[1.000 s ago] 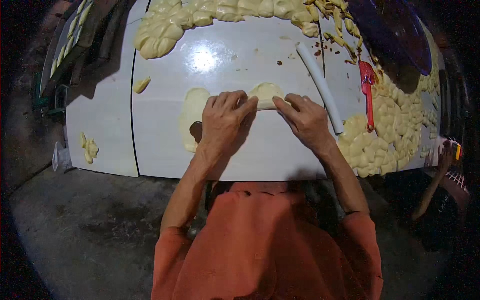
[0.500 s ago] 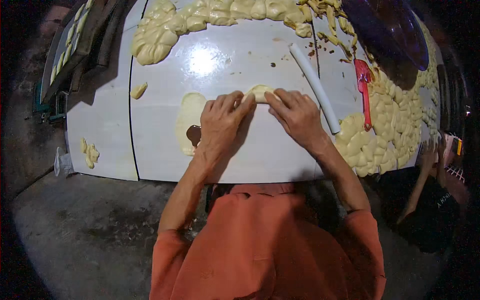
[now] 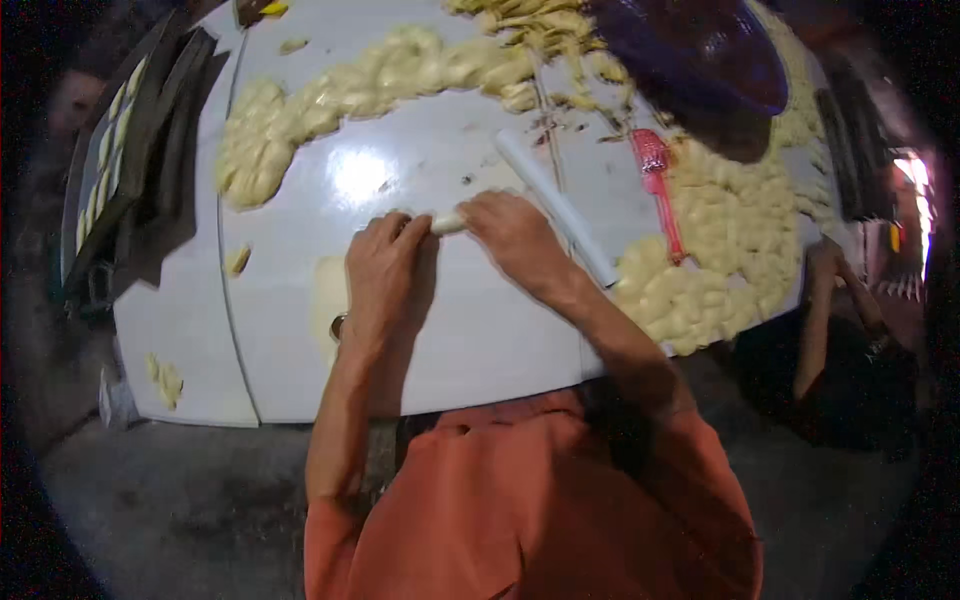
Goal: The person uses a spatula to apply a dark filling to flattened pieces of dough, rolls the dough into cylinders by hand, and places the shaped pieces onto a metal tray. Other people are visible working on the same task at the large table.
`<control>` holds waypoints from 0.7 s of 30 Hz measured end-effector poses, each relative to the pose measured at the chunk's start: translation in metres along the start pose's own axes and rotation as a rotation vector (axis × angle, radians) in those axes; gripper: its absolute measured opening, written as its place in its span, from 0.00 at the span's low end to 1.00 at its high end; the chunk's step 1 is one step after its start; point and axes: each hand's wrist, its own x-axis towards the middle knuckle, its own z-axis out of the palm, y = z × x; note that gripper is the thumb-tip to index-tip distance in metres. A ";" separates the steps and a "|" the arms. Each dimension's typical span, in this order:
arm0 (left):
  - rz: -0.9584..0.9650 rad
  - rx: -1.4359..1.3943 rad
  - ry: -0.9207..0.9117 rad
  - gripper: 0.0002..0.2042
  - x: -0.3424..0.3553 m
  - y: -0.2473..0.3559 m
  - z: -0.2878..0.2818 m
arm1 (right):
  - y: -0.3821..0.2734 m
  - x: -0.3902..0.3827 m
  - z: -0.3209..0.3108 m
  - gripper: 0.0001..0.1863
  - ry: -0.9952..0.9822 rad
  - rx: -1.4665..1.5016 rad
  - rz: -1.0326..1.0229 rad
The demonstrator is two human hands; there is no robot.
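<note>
A short pale dough roll (image 3: 447,221) lies across the middle of the white table. My left hand (image 3: 385,258) has its fingers curled over the roll's left end, and my right hand (image 3: 512,238) covers the right end the same way. Only the roll's middle shows between them. Beside my left wrist lies a flattened oval of dough (image 3: 329,283), partly hidden by my forearm, with a dark brown blob of filling (image 3: 338,326) on it. To the right of my right hand, a white rod like a rolling pin (image 3: 553,203) rests slantwise on the table.
Many dough pieces (image 3: 380,80) form a curved row at the back, and more (image 3: 740,230) cover the right side. A red spatula (image 3: 655,185) lies there, near a dark purple basin (image 3: 700,60). Trays of dough strips (image 3: 108,150) stand left. Another person's arm (image 3: 820,310) shows at right.
The dough between my hands has gone from a wider piece with a raised far edge to a narrow roll. The whole view has shifted, so the table things appear further left.
</note>
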 end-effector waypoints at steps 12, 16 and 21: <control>0.076 -0.075 -0.140 0.21 -0.058 0.017 -0.015 | 0.008 -0.033 -0.086 0.13 0.007 0.141 0.325; -0.062 -0.078 -0.134 0.20 -0.057 0.033 -0.031 | 0.122 0.003 -0.121 0.19 0.399 -0.291 0.665; -0.123 -0.084 -0.094 0.22 -0.085 0.023 -0.048 | 0.188 0.042 -0.123 0.19 0.172 -0.436 0.878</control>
